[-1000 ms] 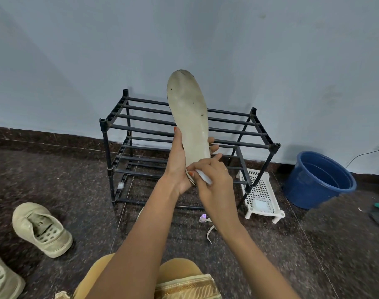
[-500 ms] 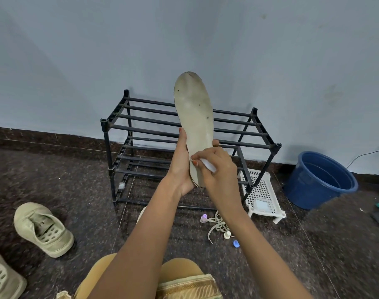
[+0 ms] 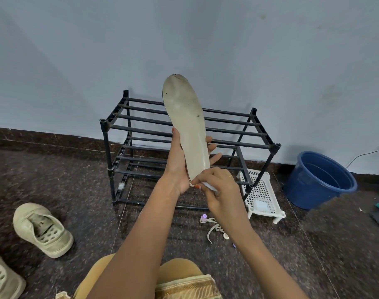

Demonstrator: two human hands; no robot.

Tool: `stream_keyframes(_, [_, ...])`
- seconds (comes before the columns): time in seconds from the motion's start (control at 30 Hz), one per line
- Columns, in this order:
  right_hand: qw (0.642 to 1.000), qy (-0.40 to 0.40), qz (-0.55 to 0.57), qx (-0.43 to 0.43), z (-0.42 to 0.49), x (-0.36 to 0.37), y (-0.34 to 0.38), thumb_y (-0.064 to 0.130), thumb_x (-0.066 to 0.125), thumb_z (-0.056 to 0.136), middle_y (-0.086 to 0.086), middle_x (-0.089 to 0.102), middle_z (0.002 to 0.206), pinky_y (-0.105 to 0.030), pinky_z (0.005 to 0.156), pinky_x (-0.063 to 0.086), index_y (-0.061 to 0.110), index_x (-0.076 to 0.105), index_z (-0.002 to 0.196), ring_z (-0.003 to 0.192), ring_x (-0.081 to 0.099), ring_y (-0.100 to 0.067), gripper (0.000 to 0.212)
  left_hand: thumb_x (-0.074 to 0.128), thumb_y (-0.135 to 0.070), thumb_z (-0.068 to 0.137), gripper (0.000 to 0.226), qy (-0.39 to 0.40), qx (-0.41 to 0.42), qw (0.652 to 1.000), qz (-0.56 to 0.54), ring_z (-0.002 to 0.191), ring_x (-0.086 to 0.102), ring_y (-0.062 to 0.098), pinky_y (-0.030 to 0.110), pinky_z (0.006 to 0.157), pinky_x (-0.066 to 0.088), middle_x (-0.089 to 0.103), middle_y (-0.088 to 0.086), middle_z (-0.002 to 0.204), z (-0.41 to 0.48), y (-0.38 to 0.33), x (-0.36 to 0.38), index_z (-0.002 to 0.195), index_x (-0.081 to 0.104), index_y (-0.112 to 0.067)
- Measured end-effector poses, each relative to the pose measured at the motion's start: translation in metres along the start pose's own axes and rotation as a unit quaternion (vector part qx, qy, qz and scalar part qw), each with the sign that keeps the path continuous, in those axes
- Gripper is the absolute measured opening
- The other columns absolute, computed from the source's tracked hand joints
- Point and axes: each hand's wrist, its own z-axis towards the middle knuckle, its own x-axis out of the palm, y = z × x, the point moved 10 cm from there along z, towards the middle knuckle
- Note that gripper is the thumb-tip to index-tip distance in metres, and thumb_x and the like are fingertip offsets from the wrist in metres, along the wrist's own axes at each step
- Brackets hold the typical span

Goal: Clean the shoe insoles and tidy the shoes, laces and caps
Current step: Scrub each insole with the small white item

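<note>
Beige and worn, a long insole (image 3: 185,126) is held upright at the centre of the view, its toe end pointing to twelve o'clock and its heel end at six o'clock. A few dark specks are seen on its face.

The insole is gripped near the heel by the left hand (image 3: 177,167). The thumb is laid along the edge at nine o'clock, and the fingers are curled round the back so that their tips show at three o'clock. A small white wipe (image 3: 210,186) is pinched between the bent fingers and thumb of the right hand (image 3: 223,195) and is pressed against the heel end of the insole.

Behind the hands, a black two-tier shoe rack (image 3: 108,152) is set against a pale blue wall (image 3: 76,61). The floor (image 3: 55,175) is dark speckled stone.

At eight o'clock from the hands, a pale green shoe (image 3: 42,229) without laces is lying on the floor, and a second shoe (image 3: 1,277) is cut off by the frame at the lower left corner.

At six o'clock from the right hand, pale laces (image 3: 213,229) are lying loose on the floor, with a purple cap (image 3: 203,217) and a white cap (image 3: 225,235) beside them.

At three o'clock, a white perforated basket (image 3: 261,184) is placed just beside the rack, and a blue bucket (image 3: 309,195) is placed further out near the wall.
</note>
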Motion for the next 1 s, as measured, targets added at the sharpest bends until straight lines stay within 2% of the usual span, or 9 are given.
stream_keyframes(0.1, [0.999,-0.004,-0.036,0.000,0.002,-0.004,-0.006,0.001,0.058,0.076,-0.001,0.060,0.087,-0.008,0.076,0.031,0.014,0.066,0.084,0.084,0.045,-0.011,0.017,0.021,-0.068,0.089,0.074,0.005,-0.004,1.000,-0.006,0.076,0.062,0.016,0.042,0.084,0.053,0.063,0.006,0.083,-0.001,0.000,0.003,0.101,0.062,-0.007])
stream_keyframes(0.2, [0.996,-0.020,-0.088,0.002,0.007,-0.010,-0.011,-0.006,0.063,0.074,-0.005,0.061,0.087,-0.021,0.071,0.036,0.010,0.067,0.086,0.082,0.050,-0.020,0.021,0.020,-0.067,0.090,0.071,0.012,0.002,1.000,-0.014,0.077,0.061,0.016,0.044,0.086,0.053,0.063,0.005,0.085,-0.002,-0.002,0.004,0.106,0.060,-0.011])
stream_keyframes(0.27, [0.994,-0.038,-0.101,0.010,0.008,-0.013,-0.013,-0.007,0.064,0.074,-0.006,0.060,0.086,-0.024,0.068,0.036,0.009,0.067,0.086,0.079,0.052,-0.025,0.020,0.020,-0.067,0.090,0.071,0.011,0.006,1.000,-0.016,0.077,0.061,0.016,0.044,0.087,0.053,0.064,0.005,0.085,-0.002,-0.003,0.003,0.109,0.060,-0.011])
stream_keyframes(0.37, [0.995,-0.037,-0.083,0.026,0.003,-0.008,-0.012,-0.006,0.064,0.075,-0.005,0.060,0.087,-0.015,0.069,0.033,0.009,0.067,0.087,0.081,0.053,-0.023,0.019,0.019,-0.066,0.091,0.072,-0.003,0.029,0.999,-0.017,0.073,0.063,0.015,0.041,0.083,0.055,0.065,0.006,0.083,-0.001,-0.006,-0.001,0.109,0.059,-0.009])
stream_keyframes(0.47, [0.998,-0.016,-0.001,0.065,-0.002,0.001,-0.011,-0.001,0.061,0.080,0.001,0.059,0.088,-0.005,0.075,0.032,0.012,0.067,0.089,0.088,0.052,-0.018,0.017,0.018,-0.063,0.093,0.071,-0.017,0.067,0.997,-0.017,0.071,0.062,0.015,0.038,0.082,0.056,0.064,0.007,0.080,-0.001,-0.013,-0.003,0.100,0.061,-0.008])
stream_keyframes(0.57, [0.991,-0.010,0.086,0.104,-0.002,0.003,-0.012,-0.002,0.060,0.081,0.008,0.057,0.087,-0.005,0.078,0.033,0.014,0.068,0.087,0.091,0.052,-0.013,0.019,0.018,-0.063,0.093,0.072,-0.022,0.084,0.996,-0.025,0.073,0.060,0.016,0.038,0.083,0.056,0.063,0.008,0.079,-0.001,-0.017,-0.004,0.094,0.063,-0.006])
stream_keyframes(0.77, [0.997,-0.050,-0.015,0.060,0.009,-0.006,-0.014,0.000,0.062,0.078,0.000,0.056,0.087,-0.004,0.077,0.032,0.011,0.067,0.087,0.086,0.051,-0.018,0.015,0.017,-0.067,0.090,0.075,-0.009,0.049,0.999,0.014,0.080,0.065,0.016,0.041,0.084,0.054,0.065,0.006,0.087,0.002,-0.007,-0.002,0.107,0.060,-0.009])
stream_keyframes(0.87, [0.995,-0.074,-0.046,0.048,0.018,-0.011,-0.014,0.000,0.062,0.079,-0.005,0.056,0.089,-0.012,0.073,0.036,0.009,0.067,0.087,0.087,0.051,-0.023,0.013,0.013,-0.070,0.089,0.078,-0.010,0.027,0.999,0.041,0.080,0.066,0.015,0.034,0.079,0.051,0.067,0.005,0.086,0.002,-0.004,-0.002,0.101,0.062,-0.011])
stream_keyframes(1.0, [0.993,-0.100,-0.059,0.027,0.030,-0.016,-0.011,0.008,0.056,0.080,-0.008,0.058,0.094,-0.029,0.072,0.045,0.008,0.067,0.088,0.091,0.053,-0.025,0.014,0.008,-0.073,0.086,0.087,0.005,-0.007,0.997,0.079,0.080,0.063,0.021,0.034,0.078,0.050,0.067,0.008,0.083,0.001,0.003,0.000,0.094,0.063,-0.007])
